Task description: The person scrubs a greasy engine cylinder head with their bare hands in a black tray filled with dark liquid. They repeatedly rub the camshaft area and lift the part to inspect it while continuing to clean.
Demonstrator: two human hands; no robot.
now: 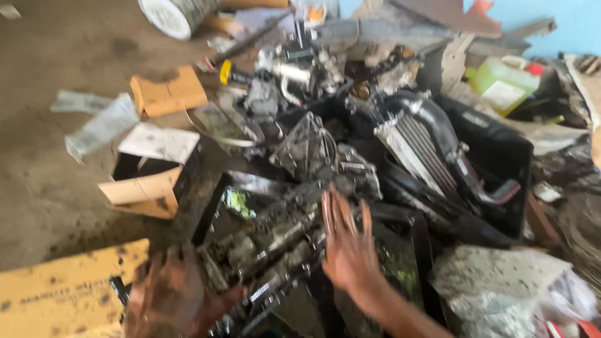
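Bare concrete floor (56,188), stained and dusty, carries a heap of greasy engine parts, and the person works at its near edge. Low in the view lies a blackened metal assembly (269,250) of rods and housings, resting partly in a shallow black tray (216,206). The right hand (347,250) lies flat on it with the fingers spread and straight, gripping nothing. The left hand (169,300), dark with oil, sits at the near left end of the same assembly; motion blur hides whether its fingers close round a part or merely rest there, so I cannot tell.

Judging by how things lie, the work looks early: the assembly is still bedded among the other parts, not lifted or pulled free, and nothing appears set apart from the heap.

Just beyond the hands stands a finned radiator-like block with a black hose (426,150), leaning in a black plastic crate (501,156). Farther back is a tangle of silver pipes and fittings (294,75). An open cardboard box (153,172) stands to the left, with a flat sheet of yellow cardboard (62,294) near the left hand. A pale green jug (501,81) sits at the rear right, and crumpled plastic sheeting (501,288) crowds the near right. The close-packed parts leave little room around the assembly.
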